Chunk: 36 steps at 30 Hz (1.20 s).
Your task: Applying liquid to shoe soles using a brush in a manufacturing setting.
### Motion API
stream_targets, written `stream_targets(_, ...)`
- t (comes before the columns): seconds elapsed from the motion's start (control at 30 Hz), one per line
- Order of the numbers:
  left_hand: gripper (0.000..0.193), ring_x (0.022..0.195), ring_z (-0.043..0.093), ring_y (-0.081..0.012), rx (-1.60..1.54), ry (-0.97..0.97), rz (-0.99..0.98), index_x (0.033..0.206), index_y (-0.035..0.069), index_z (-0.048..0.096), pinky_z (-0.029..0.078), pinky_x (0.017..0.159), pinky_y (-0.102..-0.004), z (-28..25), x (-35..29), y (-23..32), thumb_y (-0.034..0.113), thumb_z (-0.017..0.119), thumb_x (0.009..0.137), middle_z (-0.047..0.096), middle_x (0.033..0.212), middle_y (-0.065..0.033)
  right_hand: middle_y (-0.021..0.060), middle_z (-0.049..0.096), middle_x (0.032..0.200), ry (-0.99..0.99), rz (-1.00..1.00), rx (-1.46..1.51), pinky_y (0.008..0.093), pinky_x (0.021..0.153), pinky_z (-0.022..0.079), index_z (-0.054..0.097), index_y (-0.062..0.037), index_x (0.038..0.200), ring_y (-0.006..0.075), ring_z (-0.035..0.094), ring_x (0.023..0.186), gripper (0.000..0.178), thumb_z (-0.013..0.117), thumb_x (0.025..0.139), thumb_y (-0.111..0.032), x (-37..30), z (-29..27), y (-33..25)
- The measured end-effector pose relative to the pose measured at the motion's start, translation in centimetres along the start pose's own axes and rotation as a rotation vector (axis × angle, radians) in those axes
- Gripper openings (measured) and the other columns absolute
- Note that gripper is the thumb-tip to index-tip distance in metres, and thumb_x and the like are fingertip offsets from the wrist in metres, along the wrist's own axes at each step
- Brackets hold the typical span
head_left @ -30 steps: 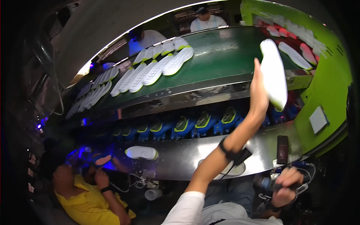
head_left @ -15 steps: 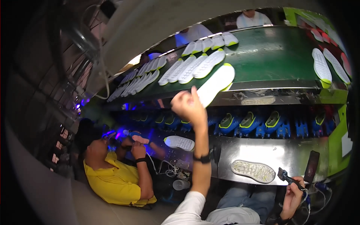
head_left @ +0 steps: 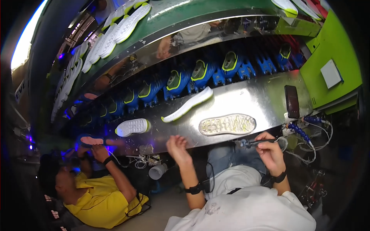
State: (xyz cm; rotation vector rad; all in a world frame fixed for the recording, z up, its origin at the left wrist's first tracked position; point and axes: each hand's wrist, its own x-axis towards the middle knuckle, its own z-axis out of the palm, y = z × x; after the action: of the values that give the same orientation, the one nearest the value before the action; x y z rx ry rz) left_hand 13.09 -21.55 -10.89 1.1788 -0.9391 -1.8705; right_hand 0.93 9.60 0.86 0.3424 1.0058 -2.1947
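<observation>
My left hand (head_left: 178, 149) is just off the bench's front edge, fingers loosely bent and apart, with nothing in it. Beyond it, a white shoe sole with a lime edge (head_left: 187, 106) shows side-on over the metal bench; whether it lies flat there I cannot tell. My right hand (head_left: 269, 148) grips a dark-handled brush (head_left: 246, 143) by the bench edge, a cable trailing near it. Just beyond the brush rests a sole with a worn, smeared tread (head_left: 227, 124). Another white sole (head_left: 132, 127) lies farther left, tread up.
Blue shoe uppers on holders (head_left: 199, 73) line the bench's back. Above them runs a green conveyor (head_left: 169, 9) carrying white soles. A phone (head_left: 291, 102) and blue jointed hoses (head_left: 298, 134) are at right. A co-worker in yellow (head_left: 102, 200) handles a shoe at left.
My left hand has let go of the white sole and drawn back from the conveyor. That sole is now over the bench. The brush has moved left, and the view has tilted down.
</observation>
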Motion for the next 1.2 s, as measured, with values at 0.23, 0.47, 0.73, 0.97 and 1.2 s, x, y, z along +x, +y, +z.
stream_targets(0.23,0.074,0.104,0.063,-0.0253,0.899,-0.033,0.168,0.141,0.003,0.043,0.051,0.088,-0.0331,3.2,7.7,3.3,0.014,0.081,0.079,0.064,0.117,-0.015,0.013,0.063,0.093,0.006,0.087,-0.046,0.0253,0.065,0.043,0.061,0.0048,0.097,0.0139,0.05,0.069,0.019,0.06,0.079,0.009,0.5,0.3,2.2)
stream_targets(0.47,0.031,0.092,0.066,-0.0203,0.78,-0.164,0.76,0.109,-0.002,0.072,0.051,0.083,-0.0307,7.9,-5.3,16.3,-0.007,0.072,0.079,0.071,0.098,-0.0143,0.0105,0.064,0.096,-0.095,-0.059,0.043,0.025,0.067,0.044,0.061,0.0026,0.099,0.0128,0.055,0.075,0.022,0.064,0.078,0.01,-0.7,2.0,0.0)
stream_targets(0.73,0.036,0.075,0.071,-0.0322,0.703,-0.877,1.099,0.101,-0.005,0.064,0.058,0.072,-0.0365,1.4,-13.7,20.4,-0.008,0.075,0.068,0.071,0.083,-0.02,0.0123,0.061,0.095,-0.045,-0.247,-0.012,0.0278,0.078,0.045,0.059,-0.0002,0.093,0.0183,0.057,0.084,0.026,0.068,0.069,0.007,-1.6,3.2,-2.0)
stream_targets(0.97,0.03,0.078,0.069,-0.013,0.653,-1.134,-0.404,0.1,0.0,0.064,0.055,0.069,-0.0277,4.7,-9.4,8.1,-0.002,0.08,0.074,0.072,0.088,-0.0097,0.0096,0.062,0.095,-0.031,-0.109,0.071,0.0247,0.066,0.041,0.06,0.002,0.103,0.0113,0.05,0.071,0.024,0.065,0.08,0.007,-0.5,2.0,-0.7)
stream_targets(1.2,0.069,0.125,0.057,-0.0266,-0.077,-1.095,-1.103,0.147,-0.006,0.034,0.046,0.104,-0.0389,-6.6,-11.3,-1.6,0.009,0.069,0.089,0.054,0.138,-0.0227,0.0076,0.062,0.09,0.063,-0.054,0.082,0.0246,0.069,0.042,0.06,0.0025,0.104,0.0107,0.052,0.074,0.021,0.064,0.084,0.007,-1.8,-0.5,0.1)
